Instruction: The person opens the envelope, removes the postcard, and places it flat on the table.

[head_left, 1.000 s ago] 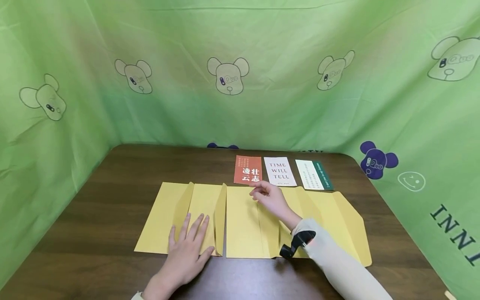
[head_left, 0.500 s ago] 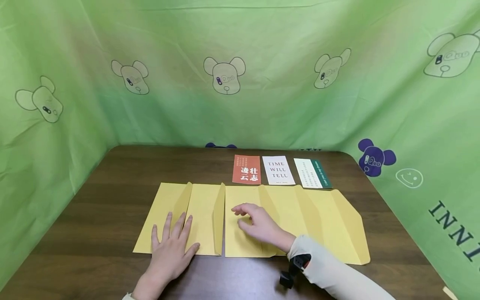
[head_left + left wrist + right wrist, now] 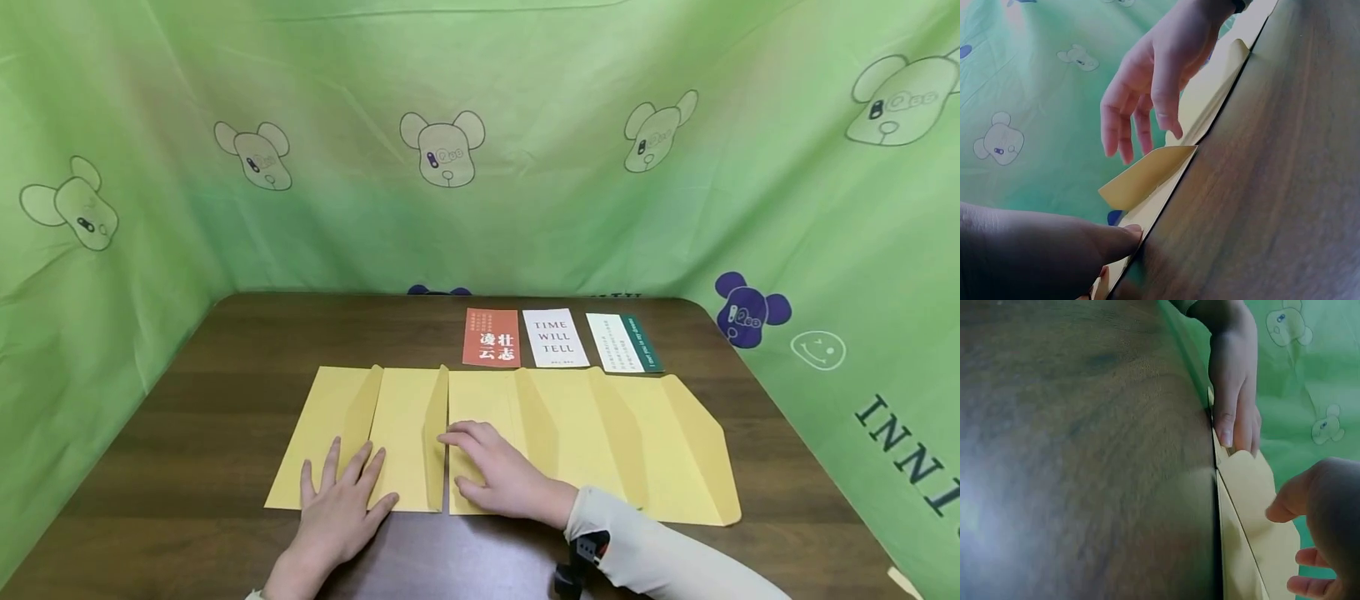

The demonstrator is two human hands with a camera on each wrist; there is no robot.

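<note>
On yellow envelopes (image 3: 408, 417), the left hand (image 3: 332, 518) rests, fingers spread; above them, the right hand (image 3: 504, 477), loosely curved, holds nothing.

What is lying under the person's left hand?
Under the left hand are parts of the leftmost yellow envelope and the neighbouring envelope. The lower end of the leftmost flap is hidden by the hand.

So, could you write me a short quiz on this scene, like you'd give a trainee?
1. How many cards lie along the far side of the yellow envelopes?

2. True or false: the left hand rests on the envelopes with its fingers spread.

3. In the head view, the leftmost card is mainly: a) white, b) red, c) green.

Key: 1. Three. 2. True. 3. b.
</note>
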